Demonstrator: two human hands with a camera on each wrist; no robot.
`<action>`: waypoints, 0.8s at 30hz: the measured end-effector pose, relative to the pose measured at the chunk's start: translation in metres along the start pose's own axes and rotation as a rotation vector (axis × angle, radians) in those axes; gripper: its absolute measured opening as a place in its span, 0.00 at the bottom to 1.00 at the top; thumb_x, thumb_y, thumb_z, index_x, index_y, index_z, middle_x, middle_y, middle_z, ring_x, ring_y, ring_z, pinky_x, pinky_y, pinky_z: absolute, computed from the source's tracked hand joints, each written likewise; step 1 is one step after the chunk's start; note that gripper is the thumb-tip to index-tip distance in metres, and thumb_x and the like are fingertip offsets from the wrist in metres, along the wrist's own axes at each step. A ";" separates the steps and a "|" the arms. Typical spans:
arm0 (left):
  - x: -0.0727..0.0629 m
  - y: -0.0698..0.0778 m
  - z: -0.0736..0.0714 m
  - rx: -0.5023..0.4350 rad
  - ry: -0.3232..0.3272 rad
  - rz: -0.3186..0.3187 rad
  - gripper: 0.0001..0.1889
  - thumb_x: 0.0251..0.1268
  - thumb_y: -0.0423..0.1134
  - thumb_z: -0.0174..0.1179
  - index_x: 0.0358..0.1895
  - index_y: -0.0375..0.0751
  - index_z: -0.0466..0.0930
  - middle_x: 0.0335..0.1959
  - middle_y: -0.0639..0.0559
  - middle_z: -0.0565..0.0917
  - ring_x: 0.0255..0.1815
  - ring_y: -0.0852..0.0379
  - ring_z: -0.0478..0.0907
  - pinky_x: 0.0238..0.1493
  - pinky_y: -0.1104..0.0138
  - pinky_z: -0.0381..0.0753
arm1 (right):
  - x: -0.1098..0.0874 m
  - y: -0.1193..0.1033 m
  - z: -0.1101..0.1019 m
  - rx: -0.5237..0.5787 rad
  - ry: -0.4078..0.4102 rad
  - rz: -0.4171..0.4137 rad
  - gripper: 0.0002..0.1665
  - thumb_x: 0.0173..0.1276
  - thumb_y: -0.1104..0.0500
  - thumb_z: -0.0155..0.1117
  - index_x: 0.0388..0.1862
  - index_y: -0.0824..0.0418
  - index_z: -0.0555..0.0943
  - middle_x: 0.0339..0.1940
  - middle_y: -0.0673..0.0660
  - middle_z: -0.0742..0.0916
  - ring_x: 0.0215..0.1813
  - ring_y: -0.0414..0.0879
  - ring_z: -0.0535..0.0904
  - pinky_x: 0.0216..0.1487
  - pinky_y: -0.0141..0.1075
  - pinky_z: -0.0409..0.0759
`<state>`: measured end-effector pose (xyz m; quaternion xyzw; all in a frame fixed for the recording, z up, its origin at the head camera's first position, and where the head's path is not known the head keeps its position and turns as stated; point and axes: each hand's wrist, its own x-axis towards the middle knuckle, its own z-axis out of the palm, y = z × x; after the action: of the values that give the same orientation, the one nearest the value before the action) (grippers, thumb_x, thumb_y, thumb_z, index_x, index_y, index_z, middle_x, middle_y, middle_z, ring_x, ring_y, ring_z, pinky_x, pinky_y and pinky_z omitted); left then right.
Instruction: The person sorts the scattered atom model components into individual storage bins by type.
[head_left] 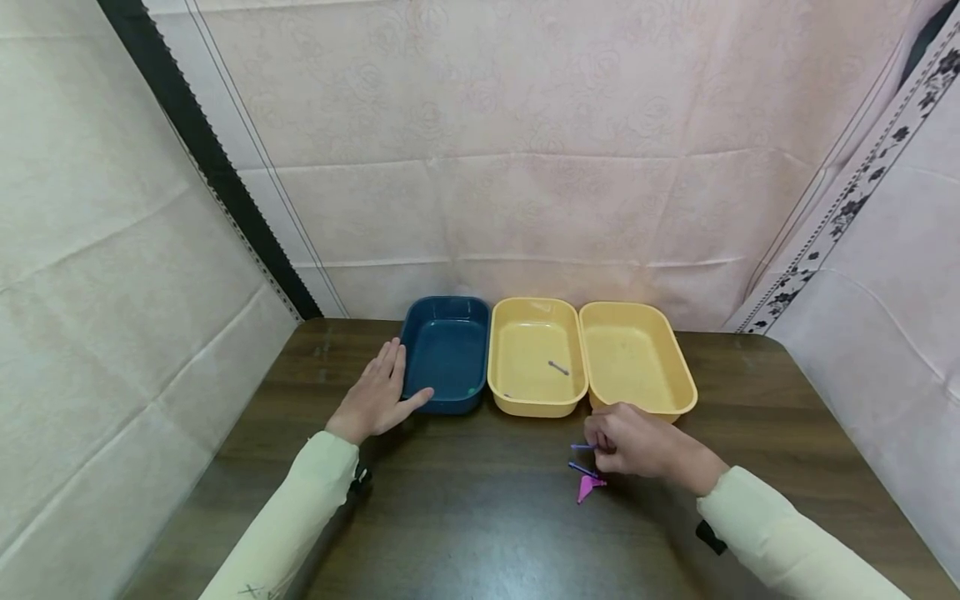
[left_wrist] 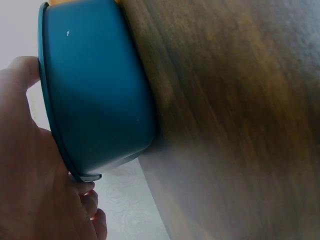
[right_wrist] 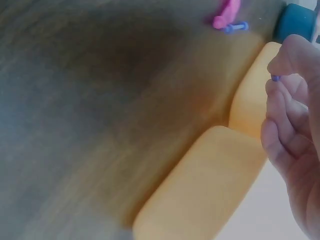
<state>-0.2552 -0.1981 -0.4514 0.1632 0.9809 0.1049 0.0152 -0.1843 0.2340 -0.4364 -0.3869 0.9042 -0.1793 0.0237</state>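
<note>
My left hand rests against the left side of a dark blue tray, its fingers straight and its thumb lying by the front rim. Between thumb and fingertips, my right hand pinches a small blue-purple stick, just in front of the right yellow tray. Only the stick's end shows in the right wrist view. Below that hand, a second blue-purple stick with knobbed ends lies on the table, touching or very near a pink piece.
The middle yellow tray holds a purple stick and a tiny bit near its front. Beside it stands the right yellow tray. A small green bit lies in the blue tray. Behind the wooden table hangs a pale cloth.
</note>
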 end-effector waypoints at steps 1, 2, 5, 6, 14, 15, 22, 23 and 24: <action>0.000 0.000 0.000 0.001 0.002 0.000 0.56 0.76 0.72 0.46 0.85 0.28 0.40 0.88 0.33 0.42 0.89 0.34 0.40 0.87 0.41 0.50 | 0.001 -0.001 -0.002 -0.009 0.008 -0.011 0.15 0.59 0.66 0.75 0.25 0.50 0.78 0.23 0.42 0.75 0.27 0.29 0.67 0.26 0.23 0.68; 0.000 0.000 0.000 -0.003 0.004 0.002 0.56 0.76 0.71 0.46 0.85 0.27 0.40 0.88 0.32 0.42 0.89 0.33 0.41 0.87 0.41 0.50 | 0.002 -0.002 -0.005 -0.020 0.015 -0.022 0.15 0.58 0.67 0.75 0.25 0.51 0.78 0.23 0.42 0.75 0.28 0.29 0.67 0.27 0.24 0.68; 0.001 0.000 0.001 -0.006 -0.001 -0.003 0.56 0.77 0.72 0.46 0.85 0.28 0.40 0.88 0.32 0.42 0.89 0.33 0.40 0.87 0.40 0.49 | 0.005 -0.004 -0.012 -0.045 0.024 -0.035 0.15 0.58 0.67 0.75 0.25 0.51 0.78 0.23 0.43 0.76 0.28 0.29 0.67 0.28 0.24 0.69; 0.001 0.000 0.001 -0.007 -0.003 -0.002 0.56 0.77 0.72 0.46 0.85 0.28 0.40 0.88 0.32 0.41 0.89 0.33 0.40 0.87 0.40 0.49 | 0.006 -0.005 -0.014 -0.057 0.026 -0.038 0.15 0.58 0.67 0.75 0.25 0.51 0.78 0.23 0.43 0.76 0.28 0.29 0.68 0.28 0.24 0.69; 0.002 -0.001 0.002 -0.011 -0.023 -0.010 0.56 0.76 0.73 0.44 0.86 0.29 0.38 0.89 0.34 0.40 0.90 0.34 0.39 0.87 0.41 0.48 | 0.016 -0.006 -0.032 -0.109 0.042 -0.048 0.13 0.57 0.66 0.75 0.25 0.51 0.79 0.24 0.43 0.78 0.29 0.31 0.69 0.30 0.25 0.72; 0.002 -0.001 0.002 -0.010 -0.022 -0.009 0.56 0.76 0.73 0.44 0.86 0.29 0.38 0.89 0.34 0.40 0.90 0.34 0.39 0.87 0.40 0.49 | 0.017 -0.006 -0.034 -0.112 0.043 -0.046 0.13 0.57 0.66 0.75 0.25 0.52 0.80 0.24 0.43 0.78 0.29 0.31 0.70 0.30 0.25 0.72; 0.002 -0.001 0.002 -0.006 -0.014 -0.002 0.56 0.76 0.73 0.45 0.85 0.28 0.39 0.89 0.33 0.40 0.90 0.34 0.39 0.87 0.40 0.50 | 0.028 -0.005 -0.048 -0.161 0.049 -0.034 0.09 0.57 0.65 0.75 0.28 0.54 0.83 0.26 0.46 0.82 0.30 0.33 0.72 0.31 0.27 0.76; 0.002 -0.001 0.002 -0.003 -0.014 -0.002 0.56 0.76 0.73 0.45 0.85 0.28 0.39 0.89 0.33 0.40 0.90 0.34 0.39 0.87 0.40 0.50 | 0.029 -0.005 -0.050 -0.168 0.048 -0.031 0.08 0.57 0.65 0.75 0.29 0.55 0.83 0.26 0.46 0.82 0.30 0.33 0.72 0.31 0.27 0.76; 0.001 -0.001 0.002 0.000 -0.012 -0.004 0.56 0.76 0.73 0.45 0.85 0.28 0.39 0.89 0.33 0.40 0.90 0.34 0.39 0.87 0.40 0.50 | 0.031 -0.005 -0.052 -0.174 0.047 -0.023 0.08 0.58 0.65 0.76 0.29 0.55 0.83 0.26 0.46 0.82 0.30 0.33 0.72 0.32 0.27 0.76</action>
<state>-0.2567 -0.1981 -0.4535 0.1620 0.9811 0.1037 0.0214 -0.2123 0.2247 -0.3830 -0.3938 0.9121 -0.1091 -0.0333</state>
